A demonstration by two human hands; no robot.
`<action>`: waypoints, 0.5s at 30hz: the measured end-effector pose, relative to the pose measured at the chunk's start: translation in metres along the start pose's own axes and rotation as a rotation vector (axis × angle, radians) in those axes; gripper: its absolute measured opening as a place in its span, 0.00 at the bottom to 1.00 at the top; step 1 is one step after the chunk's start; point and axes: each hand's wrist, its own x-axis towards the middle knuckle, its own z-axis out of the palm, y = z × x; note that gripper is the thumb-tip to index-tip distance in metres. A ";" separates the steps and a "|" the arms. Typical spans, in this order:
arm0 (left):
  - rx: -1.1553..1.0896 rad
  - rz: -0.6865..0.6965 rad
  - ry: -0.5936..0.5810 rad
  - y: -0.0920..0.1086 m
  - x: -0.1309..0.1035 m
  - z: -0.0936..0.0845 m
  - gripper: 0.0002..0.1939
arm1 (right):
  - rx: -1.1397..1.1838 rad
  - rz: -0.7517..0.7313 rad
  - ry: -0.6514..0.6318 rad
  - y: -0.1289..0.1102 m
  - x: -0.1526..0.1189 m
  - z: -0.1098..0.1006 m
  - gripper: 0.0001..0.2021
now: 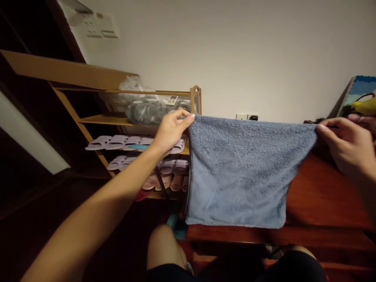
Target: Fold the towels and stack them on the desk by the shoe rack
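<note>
A blue-grey towel hangs stretched between my two hands, its top edge nearly level. My left hand pinches the upper left corner between thumb and fingers. At the upper right corner, my right hand grips the cloth the same way. The towel's lower edge hangs in front of the dark red wooden table and hides part of it. Whether the cloth touches the tabletop I cannot tell.
Left of the towel stands a wooden shoe rack with several pale slippers and plastic-wrapped items. A cardboard box lies on top. A colourful picture leans at the right. Wall sockets sit behind the towel.
</note>
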 end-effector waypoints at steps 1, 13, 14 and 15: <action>-0.030 -0.023 -0.026 -0.015 0.004 0.006 0.13 | 0.032 0.029 -0.031 0.008 0.006 0.009 0.19; 0.526 -0.389 -0.090 -0.179 -0.003 0.092 0.10 | -0.273 0.259 -0.341 0.147 0.024 0.153 0.15; 0.557 -0.402 -0.104 -0.188 -0.008 0.095 0.09 | -0.312 0.272 -0.364 0.155 0.021 0.161 0.14; 0.588 -0.414 -0.119 -0.195 -0.012 0.098 0.08 | -0.350 0.284 -0.385 0.164 0.020 0.167 0.13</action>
